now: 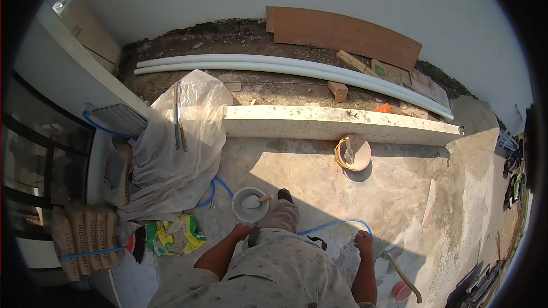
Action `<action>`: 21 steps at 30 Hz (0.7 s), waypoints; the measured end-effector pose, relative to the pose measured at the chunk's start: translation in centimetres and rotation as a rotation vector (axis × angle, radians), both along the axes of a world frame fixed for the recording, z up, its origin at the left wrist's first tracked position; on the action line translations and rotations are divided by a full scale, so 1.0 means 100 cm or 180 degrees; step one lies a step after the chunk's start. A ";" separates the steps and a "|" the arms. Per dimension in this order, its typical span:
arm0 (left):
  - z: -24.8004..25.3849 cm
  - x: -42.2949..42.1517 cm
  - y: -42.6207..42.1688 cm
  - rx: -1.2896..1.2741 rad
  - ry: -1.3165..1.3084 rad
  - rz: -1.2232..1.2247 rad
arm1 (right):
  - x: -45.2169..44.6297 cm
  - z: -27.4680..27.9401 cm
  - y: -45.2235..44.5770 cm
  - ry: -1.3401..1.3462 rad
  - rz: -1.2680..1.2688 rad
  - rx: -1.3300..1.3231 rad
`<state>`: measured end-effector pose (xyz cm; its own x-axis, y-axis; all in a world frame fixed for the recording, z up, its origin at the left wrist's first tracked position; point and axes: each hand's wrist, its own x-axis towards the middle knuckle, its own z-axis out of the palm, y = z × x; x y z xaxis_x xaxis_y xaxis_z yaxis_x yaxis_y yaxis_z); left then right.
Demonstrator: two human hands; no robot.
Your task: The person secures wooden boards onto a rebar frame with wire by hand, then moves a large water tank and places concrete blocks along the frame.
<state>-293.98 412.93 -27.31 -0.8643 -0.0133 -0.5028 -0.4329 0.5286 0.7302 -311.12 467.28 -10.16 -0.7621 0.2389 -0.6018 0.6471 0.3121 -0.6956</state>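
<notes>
My left hand (242,231) is beside the lower edge of a grey bucket (233,205); its fingers are bent, and what they hold, if anything, is too small to tell. A trowel (251,201) with a wooden handle lies in that bucket. My right hand (363,240) hangs at my right side with its fingers curled, close to the end of a blue hose (342,221). Whether it grips anything is unclear. Right of this hand stands a curved handle (403,276) of a tool.
A round bucket (363,162) with a tool in it stands by the low wall (342,122). White pipes (297,67) lie beyond. Plastic sheeting (188,154), cement bags (85,239) and a yellow-green sack (177,235) are at the left. A red object (401,291) lies lower right.
</notes>
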 end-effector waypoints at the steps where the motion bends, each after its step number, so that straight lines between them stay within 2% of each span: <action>1: 0.016 -0.028 0.008 0.0291 -0.0128 0.0711 | -0.009 -0.002 -0.007 -0.0096 -0.0107 -0.0034; 3: 0.024 -0.092 0.019 -0.0497 -0.0441 -0.0684 | -0.028 -0.019 -0.017 -0.0512 -0.0234 -0.0380; 4: 0.043 -0.130 0.004 -0.1554 -0.0608 -0.2863 | -0.029 -0.009 -0.031 -0.0697 -0.0302 -0.0471; 6: 0.069 -0.185 0.006 -0.0178 -0.0716 0.0691 | -0.058 0.007 -0.046 -0.0677 0.0809 0.0148; 8: 0.098 -0.251 0.004 0.0608 -0.0531 0.1577 | -0.097 0.012 -0.059 -0.0600 0.1446 0.0465; 10: 0.135 -0.307 0.003 0.1362 -0.0135 0.2124 | -0.140 -0.008 -0.054 -0.0441 0.1761 0.0524; 11: 0.159 -0.329 0.002 0.1348 -0.0023 0.2155 | -0.164 -0.031 -0.044 -0.0291 0.1936 0.0398; 13: 0.174 -0.356 -0.010 0.1190 0.0083 0.2241 | -0.211 -0.118 0.003 -0.0050 0.2140 -0.0254; 14: 0.170 -0.358 -0.016 0.1069 0.0048 0.2272 | -0.243 -0.153 0.015 -0.0138 0.2167 -0.0595; 15: 0.160 -0.357 -0.022 0.0880 0.0110 0.2351 | -0.285 -0.162 0.000 -0.0996 0.1990 -0.0498; 16: 0.150 -0.354 -0.027 0.0695 0.0174 0.2435 | -0.318 -0.059 -0.074 -0.0807 0.2069 -0.0258; 17: 0.141 -0.347 -0.026 0.0278 -0.0047 0.2858 | -0.369 -0.096 -0.064 -0.1413 0.2348 -0.0592; 19: 0.071 -0.316 -0.017 -0.0034 -0.0389 0.3385 | -0.422 -0.022 -0.151 -0.1059 0.2223 0.0299; 20: 0.077 -0.303 -0.010 -0.0792 -0.0513 0.2033 | -0.463 -0.034 -0.161 -0.1135 0.1921 0.0243; 21: 0.072 -0.290 -0.003 -0.0800 -0.0694 0.1938 | -0.500 -0.028 -0.182 -0.0937 0.2049 0.0244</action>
<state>-322.99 412.65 -20.15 -0.5457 -0.6027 -0.5822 -0.8290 0.2867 0.4801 -361.12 449.04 -12.99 -0.5745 -0.1541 -0.8039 0.4754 0.7366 -0.4810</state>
